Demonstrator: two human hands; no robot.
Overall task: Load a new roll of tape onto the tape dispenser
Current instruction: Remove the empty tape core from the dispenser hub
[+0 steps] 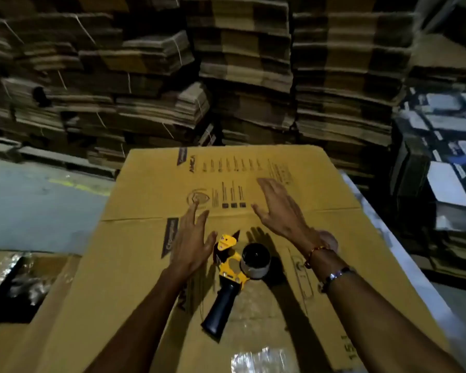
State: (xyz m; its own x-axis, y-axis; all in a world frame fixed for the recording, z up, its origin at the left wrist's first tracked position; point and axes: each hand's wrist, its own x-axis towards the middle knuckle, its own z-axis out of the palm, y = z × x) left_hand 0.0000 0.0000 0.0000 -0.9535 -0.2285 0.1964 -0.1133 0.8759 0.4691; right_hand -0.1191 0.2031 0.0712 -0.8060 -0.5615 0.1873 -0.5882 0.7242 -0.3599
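A yellow tape dispenser (228,267) with a black handle lies on a flattened cardboard box (320,305). A tape roll (255,261) with a dark core sits on the dispenser's hub at its right side. My left hand (193,244) hovers just left of the dispenser's front end, fingers spread and holding nothing. My right hand (280,208) floats above and beyond the roll, palm turned left, fingers apart and empty. Both wrists of the right arm side carry bracelets. Neither hand touches the dispenser.
Tall stacks of bundled flat cardboard (242,65) rise behind the box. Printed cartons (447,146) stand at the right. A crumpled clear plastic wrap (261,360) lies near the front edge. An open box with shiny plastic (16,281) sits at the left.
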